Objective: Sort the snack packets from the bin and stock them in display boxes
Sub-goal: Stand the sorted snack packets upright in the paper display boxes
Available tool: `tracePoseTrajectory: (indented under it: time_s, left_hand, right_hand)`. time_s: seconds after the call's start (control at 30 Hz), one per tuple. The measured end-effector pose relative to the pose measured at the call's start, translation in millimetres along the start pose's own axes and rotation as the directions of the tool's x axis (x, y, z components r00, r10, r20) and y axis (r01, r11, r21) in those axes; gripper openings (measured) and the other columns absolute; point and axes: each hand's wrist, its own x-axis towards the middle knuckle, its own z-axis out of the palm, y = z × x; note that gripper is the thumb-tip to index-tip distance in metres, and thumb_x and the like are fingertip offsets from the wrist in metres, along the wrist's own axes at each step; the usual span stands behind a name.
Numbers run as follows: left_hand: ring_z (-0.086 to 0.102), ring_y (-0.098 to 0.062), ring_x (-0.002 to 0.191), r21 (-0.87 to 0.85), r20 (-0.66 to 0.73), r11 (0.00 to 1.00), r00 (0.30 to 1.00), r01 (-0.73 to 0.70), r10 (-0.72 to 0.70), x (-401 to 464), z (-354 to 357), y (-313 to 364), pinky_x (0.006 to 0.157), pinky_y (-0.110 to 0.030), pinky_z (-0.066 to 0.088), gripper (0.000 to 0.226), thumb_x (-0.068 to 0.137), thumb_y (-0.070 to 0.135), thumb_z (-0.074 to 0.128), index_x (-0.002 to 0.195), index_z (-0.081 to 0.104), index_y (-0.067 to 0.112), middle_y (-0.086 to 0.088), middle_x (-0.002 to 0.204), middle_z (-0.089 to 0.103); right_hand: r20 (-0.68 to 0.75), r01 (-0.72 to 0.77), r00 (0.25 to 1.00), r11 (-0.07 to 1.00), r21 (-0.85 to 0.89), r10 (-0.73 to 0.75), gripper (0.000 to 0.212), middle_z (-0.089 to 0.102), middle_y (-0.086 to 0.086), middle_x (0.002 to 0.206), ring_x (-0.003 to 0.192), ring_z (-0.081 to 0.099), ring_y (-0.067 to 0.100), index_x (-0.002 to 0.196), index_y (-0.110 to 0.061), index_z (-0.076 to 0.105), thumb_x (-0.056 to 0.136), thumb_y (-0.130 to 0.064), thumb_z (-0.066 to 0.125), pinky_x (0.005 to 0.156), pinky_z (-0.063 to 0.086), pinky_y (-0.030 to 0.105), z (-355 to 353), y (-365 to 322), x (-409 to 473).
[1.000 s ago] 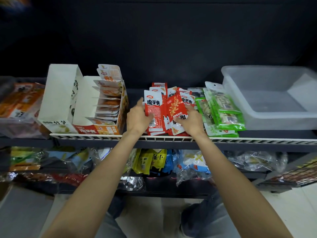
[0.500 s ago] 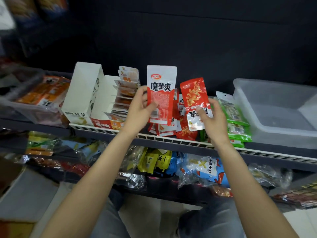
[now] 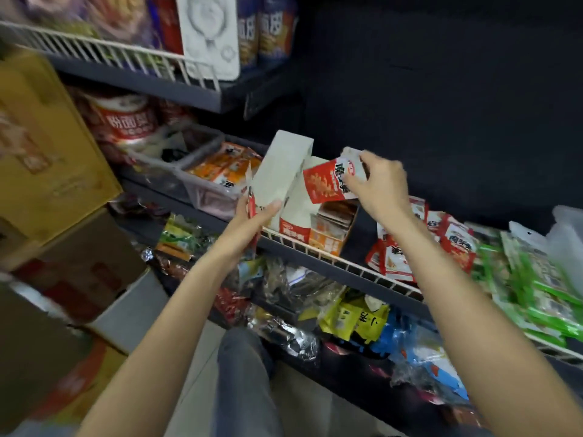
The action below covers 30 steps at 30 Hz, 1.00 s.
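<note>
Two white display boxes stand at the shelf's front edge: an empty-looking one and, to its right, one holding orange packets. My left hand holds a red and white snack packet edge-on against the left box's front. My right hand pinches a red packet by its white top, tilted above the right box's opening. A pile of red packets and green packets lies on the shelf further right. Only a blurred corner of the clear bin shows at the far right.
A clear tray with orange packets sits left of the boxes. Cardboard boxes are stacked at the left. The wire-edged upper shelf carries snack bags. The lower shelf is crowded with bagged snacks. My knee is below.
Both hands lifted a red packet each from the pile and carried them left to the display boxes. My view swung left and down; the bin slid to the frame's edge.
</note>
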Motion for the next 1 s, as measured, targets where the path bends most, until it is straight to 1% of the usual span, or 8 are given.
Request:
tracePoseTrajectory:
  time_s: [0.1, 0.13, 0.17, 0.27, 0.53, 0.7, 0.83, 1.0]
  left_hand:
    - [0.03, -0.02, 0.119, -0.005, -0.005, 0.999, 0.999, -0.038, 0.038, 5.5, -15.4, -7.6, 0.101, -0.041, 0.04, 0.069, 0.083, 0.054, 0.063, 0.14, 0.037, 0.026, 0.007, 0.114, 0.017]
    - [0.029, -0.001, 0.084, -0.008, -0.02, 0.999, 0.999, -0.047, 0.047, 7.9, -21.0, -9.8, 0.09, -0.034, 0.043, 0.061, 0.086, 0.052, 0.059, 0.138, 0.041, 0.024, 0.018, 0.093, 0.032]
    - [0.057, -0.014, 0.096, -0.008, -0.03, 0.998, 0.998, -0.055, 0.054, 8.8, -25.2, -10.8, 0.086, -0.029, 0.043, 0.056, 0.09, 0.051, 0.054, 0.137, 0.044, 0.022, 0.01, 0.098, 0.052]
    - [0.056, -0.011, 0.107, -0.03, -0.039, 0.997, 0.996, -0.078, 0.077, 9.3, -35.4, -10.5, 0.085, -0.025, 0.047, 0.046, 0.096, 0.044, 0.045, 0.135, 0.048, 0.019, 0.003, 0.121, 0.057]
    - [0.068, -0.01, 0.086, 0.166, -0.019, 0.956, 0.969, -0.24, 0.247, 14.3, -36.5, 1.5, 0.083, -0.028, 0.051, 0.03, 0.1, 0.035, 0.043, 0.102, 0.063, 0.013, -0.002, 0.096, 0.071]
    - [0.058, -0.003, 0.1, 0.306, -0.004, 0.756, 0.793, -0.579, 0.609, 41.3, -24.1, 16.5, 0.087, -0.018, 0.047, 0.019, 0.095, 0.023, 0.055, 0.111, 0.063, 0.016, 0.002, 0.113, 0.062]
    - [0.061, -0.002, 0.096, 0.34, 0.163, 0.613, 0.686, -0.713, 0.709, 66.8, -10.3, 34.7, 0.086, -0.021, 0.048, 0.021, 0.085, 0.01, 0.066, 0.106, 0.07, 0.015, 0.006, 0.101, 0.067]
    - [0.066, -0.001, 0.091, 0.212, 0.27, 0.838, 0.854, -0.503, 0.444, 96.0, 3.6, 33.8, 0.08, -0.021, 0.053, 0.013, 0.082, 0.006, 0.07, 0.095, 0.071, 0.003, -0.002, 0.106, 0.069]
  right_hand:
    - [0.089, 0.201, 0.979, 0.95, -0.239, -0.185, 0.024, 0.068, 0.012, 0.094, 0.088, 0.062, 0.032, 0.111, -0.011, 0.064, 0.093, -0.019, 0.052, 0.068, 0.044, 0.035, 19.2, -21.7, 16.5]
    - [0.139, 0.256, 0.965, 0.916, -0.308, -0.223, 0.023, 0.067, 0.013, 0.092, 0.087, 0.062, 0.033, 0.11, -0.011, 0.063, 0.093, -0.017, 0.049, 0.065, 0.043, 0.036, 24.8, -28.7, 21.4]
    - [0.197, 0.3, 0.95, 0.883, -0.361, -0.242, 0.022, 0.066, 0.014, 0.091, 0.086, 0.062, 0.034, 0.108, -0.011, 0.063, 0.092, -0.014, 0.048, 0.062, 0.041, 0.035, 29.9, -34.6, 25.9]
    - [0.391, 0.384, 0.895, 0.814, -0.435, -0.213, 0.023, 0.063, 0.016, 0.098, 0.09, 0.061, 0.036, 0.109, -0.01, 0.062, 0.09, -0.004, 0.049, 0.062, 0.039, 0.035, 48.0, -45.2, 33.7]
    - [0.541, 0.307, 0.835, 0.901, -0.307, -0.1, 0.017, 0.068, 0.005, 0.101, 0.09, 0.061, 0.022, 0.1, -0.018, 0.068, 0.088, -0.031, 0.064, 0.066, 0.038, 0.029, 80.6, -34.7, 15.8]
    - [0.527, 0.198, 0.847, 0.958, -0.207, -0.061, 0.021, 0.07, 0.0, 0.102, 0.091, 0.063, 0.017, 0.102, -0.023, 0.07, 0.086, -0.036, 0.066, 0.074, 0.049, 0.031, 75.4, -28.4, 7.8]
    - [0.525, 0.145, 0.849, 0.98, -0.138, -0.052, 0.024, 0.071, -0.001, 0.102, 0.09, 0.064, 0.014, 0.106, -0.022, 0.07, 0.087, -0.036, 0.064, 0.075, 0.051, 0.032, 65.6, -22.0, 0.3]
    - [0.358, 0.077, 0.933, 0.989, -0.129, -0.026, 0.025, 0.072, -0.004, 0.094, 0.084, 0.064, 0.011, 0.098, -0.022, 0.073, 0.089, -0.041, 0.06, 0.072, 0.046, 0.028, 51.3, -8.5, -9.8]
